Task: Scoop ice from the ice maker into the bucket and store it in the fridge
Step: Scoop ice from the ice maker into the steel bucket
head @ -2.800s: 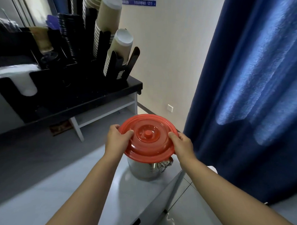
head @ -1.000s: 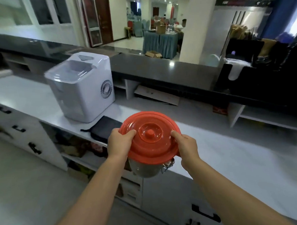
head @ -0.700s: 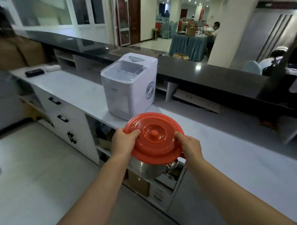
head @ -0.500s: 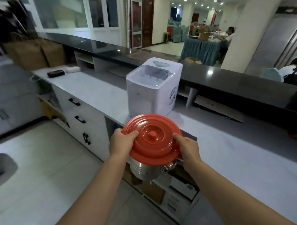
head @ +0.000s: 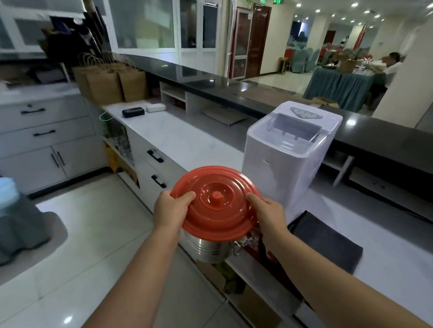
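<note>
Off to my left, brown paper bags [head: 110, 84] stand in a row at the far end of the white counter [head: 184, 138]. A small black device [head: 133, 112] and a white box [head: 155, 107] lie just beside each other near them. Closer in, my left hand [head: 171, 210] grips the left rim of the red lid [head: 216, 201], thumb laid on top and fingers wrapped round the edge, out of sight. The lid sits on the steel bucket [head: 206, 248], which I hold in the air at the counter's front edge. The bucket is roughly upright, its long axis running top to bottom and its mouth upward under the lid. The lid's knob points up and tilts a little toward me. A metal handle lug shows on the bucket's right side. My right hand [head: 268, 211] clasps the lid's right rim the same way. Just beyond it, the white ice maker [head: 289, 155] stands on the counter with its clear lid on top. A dark folded cloth [head: 325, 241] lies near its base, to my right.
</note>
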{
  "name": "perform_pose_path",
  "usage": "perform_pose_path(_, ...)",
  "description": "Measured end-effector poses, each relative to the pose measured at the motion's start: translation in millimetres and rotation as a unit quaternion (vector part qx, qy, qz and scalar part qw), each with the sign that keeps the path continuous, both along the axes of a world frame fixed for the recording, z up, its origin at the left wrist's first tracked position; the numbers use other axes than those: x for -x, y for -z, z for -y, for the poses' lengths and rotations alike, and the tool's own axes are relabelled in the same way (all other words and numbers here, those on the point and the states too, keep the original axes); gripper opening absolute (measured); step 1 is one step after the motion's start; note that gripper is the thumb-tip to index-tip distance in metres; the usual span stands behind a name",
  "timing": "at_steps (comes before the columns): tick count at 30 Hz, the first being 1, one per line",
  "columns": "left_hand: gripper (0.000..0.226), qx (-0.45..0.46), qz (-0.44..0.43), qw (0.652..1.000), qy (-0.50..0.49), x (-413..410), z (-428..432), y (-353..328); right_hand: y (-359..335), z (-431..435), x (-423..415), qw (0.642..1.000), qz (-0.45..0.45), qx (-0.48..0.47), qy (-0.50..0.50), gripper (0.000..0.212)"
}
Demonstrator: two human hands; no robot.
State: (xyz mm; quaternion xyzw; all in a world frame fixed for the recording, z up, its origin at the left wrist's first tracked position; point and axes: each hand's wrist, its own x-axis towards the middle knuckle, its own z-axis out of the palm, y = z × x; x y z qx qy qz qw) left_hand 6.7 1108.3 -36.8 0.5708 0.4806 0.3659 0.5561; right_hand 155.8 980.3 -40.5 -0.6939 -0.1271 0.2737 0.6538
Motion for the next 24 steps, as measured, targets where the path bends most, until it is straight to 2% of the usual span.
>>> perform_pose_path(7,0.016,-0.013,-0.007,0.999,-0.047,-25.0,-88.0,6.0,13.0,-100.9,-35.3,0.999,0.005,0.001,-0.047,0.024)
perform_pose_path(13,0.014,-0.005,0.004,0.999,-0.045,-69.0,-163.0,-0.7,12.6,-181.3,-82.8,0.999,0.003,0.004,-0.051,0.019)
perform_pose_path(24,0.022,0.032,0.007,0.999,-0.014,-132.8,-269.5,11.7,15.7,-274.7,-139.3,1.000,0.002,0.021,-0.003,0.023)
